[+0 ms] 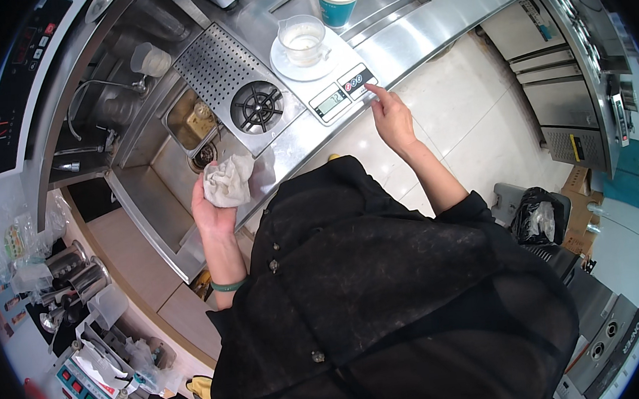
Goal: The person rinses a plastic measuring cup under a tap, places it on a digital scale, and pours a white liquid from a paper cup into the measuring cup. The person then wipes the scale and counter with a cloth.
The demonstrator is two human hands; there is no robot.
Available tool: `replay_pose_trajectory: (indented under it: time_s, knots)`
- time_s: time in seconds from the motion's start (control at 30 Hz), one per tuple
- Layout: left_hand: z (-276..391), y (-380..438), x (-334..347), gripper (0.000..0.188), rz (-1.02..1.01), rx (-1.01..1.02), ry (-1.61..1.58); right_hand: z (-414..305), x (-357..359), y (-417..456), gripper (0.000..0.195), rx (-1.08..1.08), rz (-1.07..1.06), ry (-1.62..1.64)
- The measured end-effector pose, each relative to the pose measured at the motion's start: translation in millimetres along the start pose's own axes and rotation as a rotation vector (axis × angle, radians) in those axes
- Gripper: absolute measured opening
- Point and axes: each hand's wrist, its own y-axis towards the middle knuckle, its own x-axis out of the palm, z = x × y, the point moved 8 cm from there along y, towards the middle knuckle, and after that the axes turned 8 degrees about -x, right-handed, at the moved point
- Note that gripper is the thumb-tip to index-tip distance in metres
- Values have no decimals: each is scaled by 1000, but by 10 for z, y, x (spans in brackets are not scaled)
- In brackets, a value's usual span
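Observation:
A crumpled whitish cloth (229,181) rests in my left hand (214,208), over the near edge of the sink. My right hand (393,118) reaches to the button panel of a white digital kitchen scale (302,91), index finger at the panel's corner and the other fingers curled, holding nothing. On the scale's round plate stands a clear plastic measuring jug (302,40) with some residue inside; the display is lit. Just behind the jug, a teal and white paper cup (339,1) stands upright on the steel counter (397,44).
Left of the scale are a round glass-rinser grate (256,107), a perforated drain plate (215,56) and a sink (155,184) with a metal container (187,122) in it. Faucets (106,140) stand beyond. A cabinet (558,90) is at right, a lined bin (535,216) near it.

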Motion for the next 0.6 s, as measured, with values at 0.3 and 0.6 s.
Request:
replay_pose_trajectory:
  time_s: [0.3,0.6]
  knots:
    - [16,-23,32,35,20,10,26,23,5,26,30,32,6,5]
    - [33,-37,15,35,14,2,13,-3,14,84,31,21,27,5]
